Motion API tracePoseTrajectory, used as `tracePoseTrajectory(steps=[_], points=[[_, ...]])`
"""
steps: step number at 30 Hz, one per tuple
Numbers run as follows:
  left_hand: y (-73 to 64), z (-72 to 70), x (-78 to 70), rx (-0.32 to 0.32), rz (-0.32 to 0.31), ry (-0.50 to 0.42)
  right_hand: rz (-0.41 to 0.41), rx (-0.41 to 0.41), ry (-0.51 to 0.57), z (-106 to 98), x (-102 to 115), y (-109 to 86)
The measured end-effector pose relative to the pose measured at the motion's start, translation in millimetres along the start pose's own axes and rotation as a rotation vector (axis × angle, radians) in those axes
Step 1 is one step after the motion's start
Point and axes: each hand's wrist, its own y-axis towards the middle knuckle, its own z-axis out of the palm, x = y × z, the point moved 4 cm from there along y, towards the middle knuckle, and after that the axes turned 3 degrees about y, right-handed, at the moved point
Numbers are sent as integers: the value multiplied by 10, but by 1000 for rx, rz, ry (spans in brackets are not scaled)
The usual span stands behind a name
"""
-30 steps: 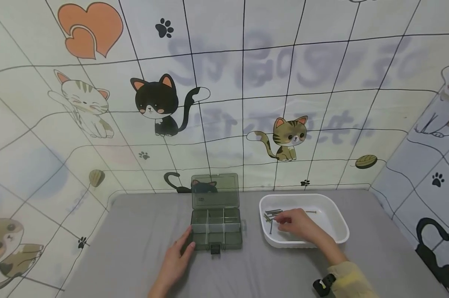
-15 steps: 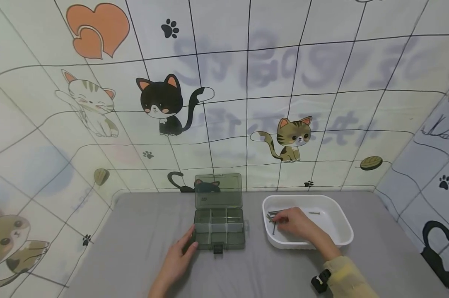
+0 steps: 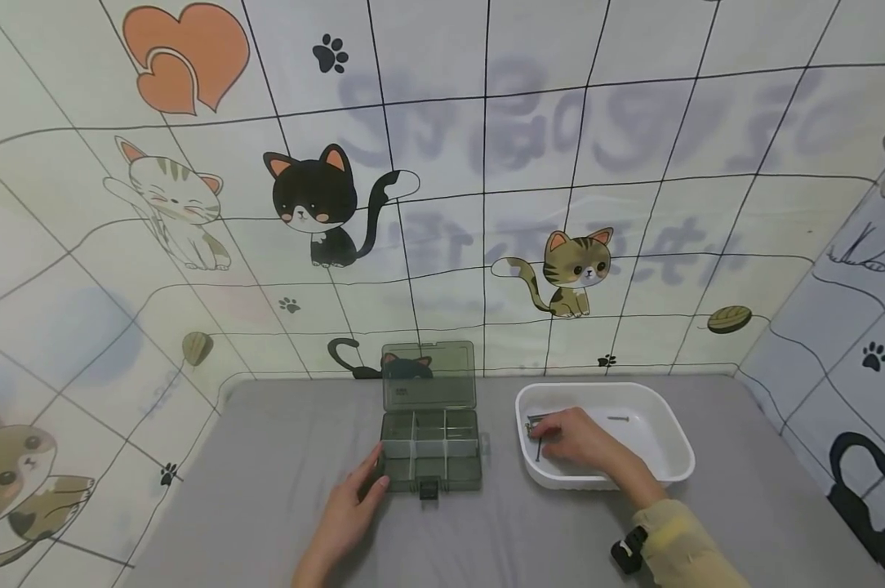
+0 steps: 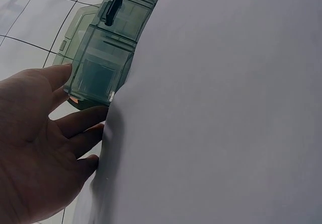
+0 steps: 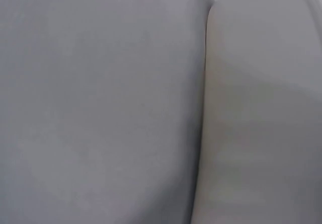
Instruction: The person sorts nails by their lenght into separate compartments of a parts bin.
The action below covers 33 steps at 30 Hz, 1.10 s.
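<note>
A dark green see-through compartment box [image 3: 429, 484] stands with its lid [image 3: 428, 388] raised. My left hand [image 3: 347, 510] rests at the box's left side, fingers extended and fingertips against it. The left wrist view shows the thumb [image 4: 61, 75] at the box's end. To the right, my right hand [image 3: 578, 443] reaches into a white tray [image 3: 673, 457], fingers bent down over several screws [image 3: 536, 419] at the tray's left end. One long screw [image 3: 539, 451] shows below the fingertips; I cannot tell whether they pinch it. The right wrist view shows the tray's wall [image 5: 261, 108], not the hand.
Another screw [image 3: 618, 419] lies apart toward the tray's middle. A grey cloth [image 3: 479, 539] covers the table. Behind it hangs a white sheet [image 3: 442, 310] with cats and grid lines. A black band [image 3: 629, 550] is around the right wrist.
The right fingertips have shifted slightly among the screws and cover more of the pile. The left hand keeps its place at the box. The head view has moved a little.
</note>
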Motion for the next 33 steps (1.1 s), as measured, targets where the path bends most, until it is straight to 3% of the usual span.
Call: tracePoseTrajectory(steps=[7, 11, 19, 33], points=[[-1, -2, -5, 9, -3, 3, 31, 29, 3, 2, -2, 4], [2, 0, -8, 20, -13, -2, 31, 32, -23, -5, 0, 4], [17, 10, 9, 30, -44, -3, 42, 113, -120, -57, 149, -51], [10, 15, 19, 38, -63, 0, -32, 117, -1, -122, 22, -118]])
